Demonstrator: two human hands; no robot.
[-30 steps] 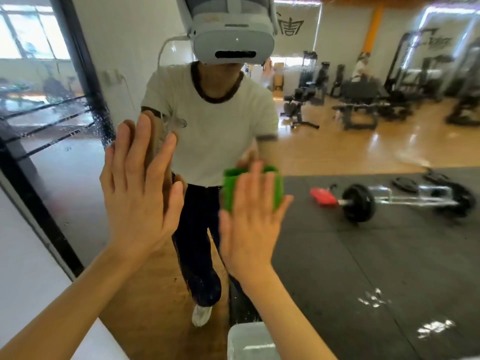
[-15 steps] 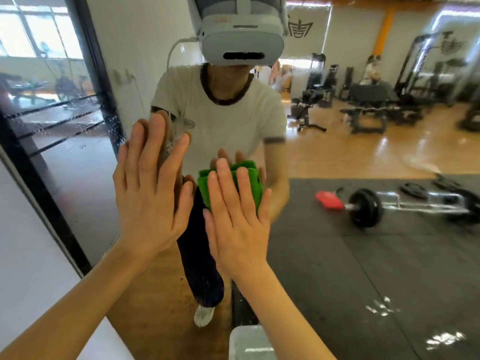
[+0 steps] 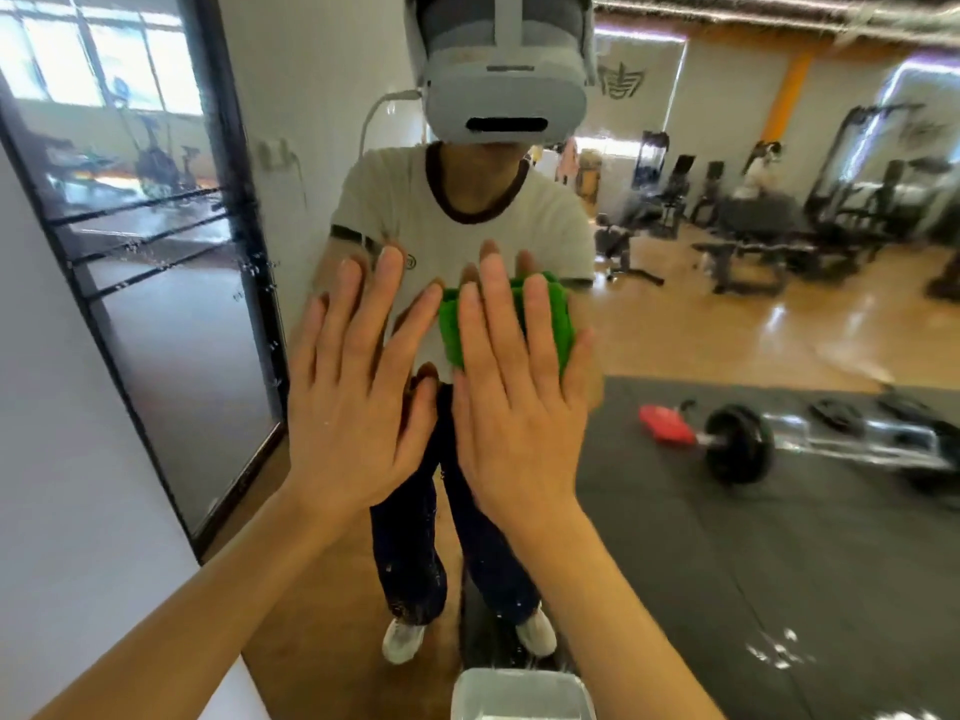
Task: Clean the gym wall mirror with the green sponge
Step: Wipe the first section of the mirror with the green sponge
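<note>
Right hand (image 3: 511, 402), fingers straight, presses green sponge (image 3: 506, 324) against mirror (image 3: 727, 563). Left hand (image 3: 358, 402) rests flat on glass, holding nothing. White container (image 3: 519, 693) sits below.

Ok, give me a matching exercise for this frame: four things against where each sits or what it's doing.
Things:
1. left hand
2. right hand
3. sponge
4. barbell

Places or states:
A. reflected, lying on the dark mat
B. flat on the bare mirror
C. pressing the sponge to the mirror
D. green, under straight fingers

Pairs: 1-B, 2-C, 3-D, 4-A
</note>
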